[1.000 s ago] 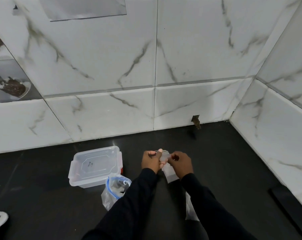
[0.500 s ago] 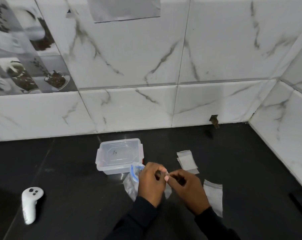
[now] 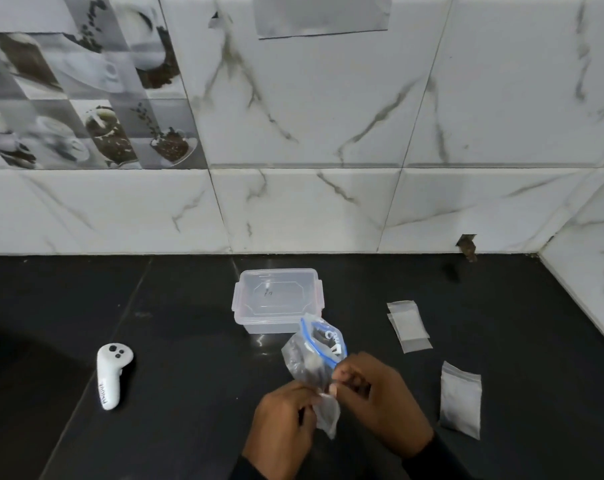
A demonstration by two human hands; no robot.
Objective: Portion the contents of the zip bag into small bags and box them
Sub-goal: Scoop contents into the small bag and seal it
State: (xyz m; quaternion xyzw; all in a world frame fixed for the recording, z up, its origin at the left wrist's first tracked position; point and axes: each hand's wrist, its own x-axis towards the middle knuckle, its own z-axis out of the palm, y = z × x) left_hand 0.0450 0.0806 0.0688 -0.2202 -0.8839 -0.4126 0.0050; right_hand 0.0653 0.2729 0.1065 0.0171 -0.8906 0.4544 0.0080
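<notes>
1. Zip bag (image 3: 314, 351) stands on the black counter (image 3: 189, 427) beneath marble-tiled walls (image 3: 328, 209), just before the lidded box (image 3: 276, 299).
2. White controller (image 3: 110, 375) lies left; left hand (image 3: 283, 420) and right hand (image 3: 380, 400) pinch a small bag (image 3: 328, 414) in their fingers (image 3: 345, 372); spare bags (image 3: 409, 325) lie right.
3. Hands have drawn back off the zip bag.

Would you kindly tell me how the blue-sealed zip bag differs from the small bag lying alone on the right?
The zip bag has a blue seal strip; the lone small bag shows no colour. The zip bag stands crumpled with its mouth gaping; the lone small bag lies flat. The zip bag holds dark contents; the lone small bag looks whitish. Both are translucent plastic.
</notes>
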